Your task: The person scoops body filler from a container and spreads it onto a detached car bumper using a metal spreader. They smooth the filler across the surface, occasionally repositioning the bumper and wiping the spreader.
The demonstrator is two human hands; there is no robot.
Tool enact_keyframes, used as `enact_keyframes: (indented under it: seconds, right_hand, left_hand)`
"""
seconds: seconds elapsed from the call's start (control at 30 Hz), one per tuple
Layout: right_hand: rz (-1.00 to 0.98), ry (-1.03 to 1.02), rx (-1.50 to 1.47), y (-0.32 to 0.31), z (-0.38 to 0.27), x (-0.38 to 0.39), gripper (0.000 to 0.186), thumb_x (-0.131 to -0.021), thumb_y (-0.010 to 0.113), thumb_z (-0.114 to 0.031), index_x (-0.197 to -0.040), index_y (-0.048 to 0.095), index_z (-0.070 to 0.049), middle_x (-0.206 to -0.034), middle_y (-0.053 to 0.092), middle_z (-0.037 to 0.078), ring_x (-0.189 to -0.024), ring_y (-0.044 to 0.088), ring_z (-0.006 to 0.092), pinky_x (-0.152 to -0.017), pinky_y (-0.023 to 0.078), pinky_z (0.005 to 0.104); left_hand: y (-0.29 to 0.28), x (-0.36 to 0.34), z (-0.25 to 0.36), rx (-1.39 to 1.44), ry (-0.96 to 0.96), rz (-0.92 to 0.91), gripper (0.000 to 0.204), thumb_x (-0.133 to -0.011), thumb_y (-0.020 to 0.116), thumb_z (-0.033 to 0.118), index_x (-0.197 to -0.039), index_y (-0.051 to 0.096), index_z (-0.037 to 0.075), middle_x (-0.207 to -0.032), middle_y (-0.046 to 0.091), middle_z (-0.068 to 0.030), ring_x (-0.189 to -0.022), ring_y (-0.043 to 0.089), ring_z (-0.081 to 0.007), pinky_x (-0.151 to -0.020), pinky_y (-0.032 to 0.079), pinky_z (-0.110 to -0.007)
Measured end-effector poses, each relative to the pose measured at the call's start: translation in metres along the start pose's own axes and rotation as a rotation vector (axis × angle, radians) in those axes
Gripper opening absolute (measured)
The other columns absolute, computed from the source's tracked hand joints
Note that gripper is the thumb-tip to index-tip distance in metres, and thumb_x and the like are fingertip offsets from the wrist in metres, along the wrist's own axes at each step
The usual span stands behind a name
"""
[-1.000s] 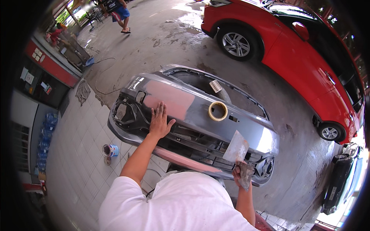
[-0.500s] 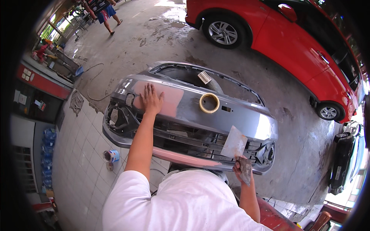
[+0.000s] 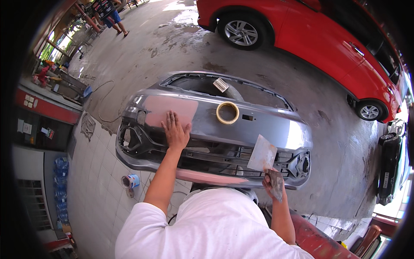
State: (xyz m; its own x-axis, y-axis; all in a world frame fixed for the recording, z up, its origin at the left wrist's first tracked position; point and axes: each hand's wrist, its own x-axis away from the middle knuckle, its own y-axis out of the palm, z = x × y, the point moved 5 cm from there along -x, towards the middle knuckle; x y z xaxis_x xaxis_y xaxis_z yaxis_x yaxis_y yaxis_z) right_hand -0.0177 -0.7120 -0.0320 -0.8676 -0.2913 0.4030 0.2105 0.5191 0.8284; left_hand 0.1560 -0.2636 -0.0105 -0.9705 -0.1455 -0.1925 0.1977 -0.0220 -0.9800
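Note:
A grey car bumper (image 3: 276,127) lies crosswise before me, bearing a pink coated patch (image 3: 161,108). My left hand (image 3: 176,129) rests open on the lower part of this patch, fingers stretched out. In my right hand (image 3: 268,186), near the bumper's lower right edge, are two flat scrapers: a pale metal blade (image 3: 261,151) angled up over the grille and a darker, dirty plate (image 3: 276,185). A yellow tape roll (image 3: 227,122) lies flat right of the patch. A small silvery cylinder (image 3: 221,85) sits farther back, at the bumper's upper opening.
A red car (image 3: 310,52) stands beyond the bumper, a black one (image 3: 388,172) at right. A person (image 3: 110,15) walks at upper left. A can (image 3: 133,181), hose (image 3: 103,118) and stacked blue bottles (image 3: 60,190) are at left. A red metal surface (image 3: 302,235) lies lower right.
My left hand slid up the pink patch, then back down toward its lower part. The walking person moved farther away. My view shifted slightly; my right hand still holds the scrapers.

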Motion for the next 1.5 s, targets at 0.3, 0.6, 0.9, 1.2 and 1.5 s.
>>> enact_keyframes:
  seconds: [0.3,0.6,0.9,1.2,1.5]
  right_hand:
    - [0.011,-0.062,0.024,-0.006,-0.014,0.015,0.035,-0.108,0.045,-0.028,-0.121,0.06,0.002,-0.079,0.067,0.011,-0.047,0.055,0.0163,-0.049,0.041,0.0283]
    - [-0.092,0.076,0.165,0.035,-0.014,-0.006,0.033,-0.107,0.053,-0.027,-0.118,0.062,0.002,-0.072,0.064,0.006,-0.047,0.054,0.0119,-0.048,0.04,0.0256]
    - [-0.224,0.166,1.089,0.131,0.071,-0.066,0.034,-0.103,0.066,-0.032,-0.112,0.075,0.0,-0.091,0.071,0.0,-0.084,0.057,0.0077,-0.078,0.049,0.0283]
    - [0.091,-0.182,1.016,0.159,0.051,-0.137,0.03,-0.096,0.074,-0.016,-0.12,0.064,-0.001,-0.108,0.073,0.009,-0.097,0.065,0.016,-0.088,0.051,0.0334]
    - [0.543,-0.599,1.554,0.196,0.116,-0.201,0.031,-0.094,0.07,-0.009,-0.12,0.06,0.005,-0.111,0.073,0.016,-0.101,0.069,0.0215,-0.091,0.052,0.0365]
  left_hand:
    - [-0.055,0.111,0.17,0.752,0.819,-0.466,0.039,-0.097,0.068,0.036,-0.119,0.071,0.004,-0.139,0.063,-0.0177,-0.111,0.069,-0.0388,-0.1,0.055,-0.043]
    - [-0.041,0.106,0.111,0.854,0.252,-0.826,0.073,-0.103,0.049,0.058,-0.148,0.046,-0.001,-0.143,0.058,-0.0207,-0.134,0.054,-0.0328,-0.116,0.037,-0.047]
    - [-0.076,0.165,0.083,1.995,-0.547,-0.633,0.046,-0.105,0.06,0.028,-0.14,0.051,0.0,-0.135,0.062,-0.0168,-0.124,0.063,-0.0286,-0.107,0.051,-0.044]
    - [-0.107,0.203,-0.099,2.129,-0.861,0.146,0.044,-0.105,0.06,0.027,-0.143,0.048,0.009,-0.14,0.058,-0.0125,-0.126,0.06,-0.0314,-0.102,0.056,-0.053]
    - [-0.093,0.222,-0.208,2.117,-0.974,0.276,0.044,-0.104,0.061,0.028,-0.144,0.048,0.013,-0.14,0.058,-0.0103,-0.124,0.062,-0.0289,-0.097,0.058,-0.047]
